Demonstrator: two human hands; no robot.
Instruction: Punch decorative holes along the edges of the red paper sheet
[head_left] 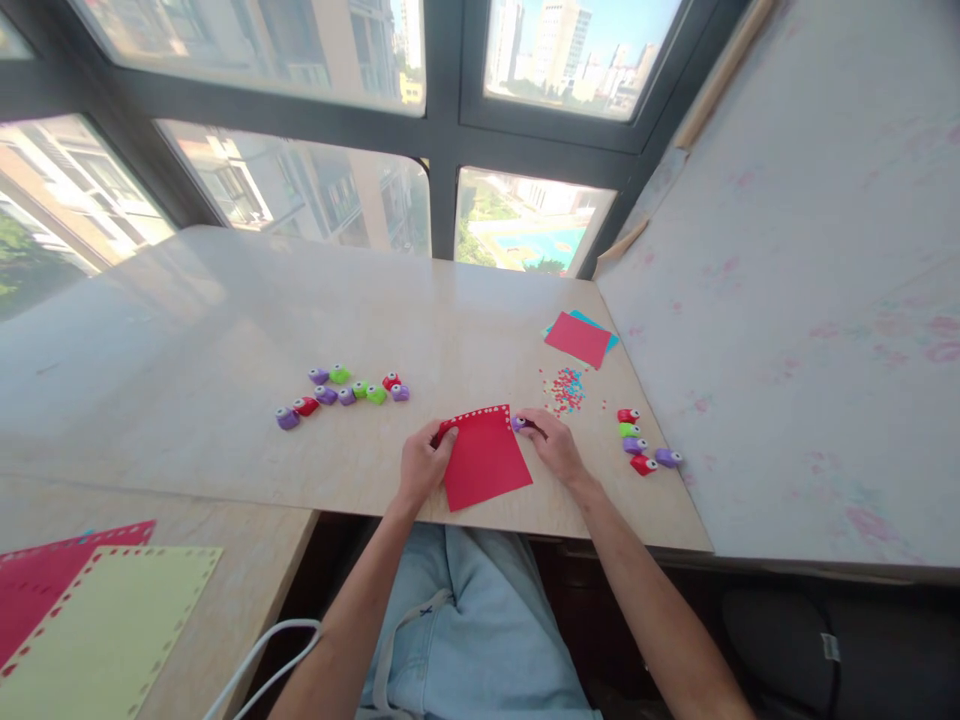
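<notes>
A cluster of small punches [341, 392] lies left of centre, paper confetti [567, 389] and stacked sheets [578, 338] right, punched-edge sheets [97, 620] lower left.

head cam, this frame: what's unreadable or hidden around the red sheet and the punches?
- Purple punch in head view: mostly covered by the right hand; its grip cannot be judged.
- Red sheet: its left corner is under the left hand.
- Hole shapes along its top edge: too small.
- Confetti pile: piece shapes too small.
- Blue sheet: mostly under another red sheet.
- Punched sheets at lower left: cut off by the frame edge.
</notes>
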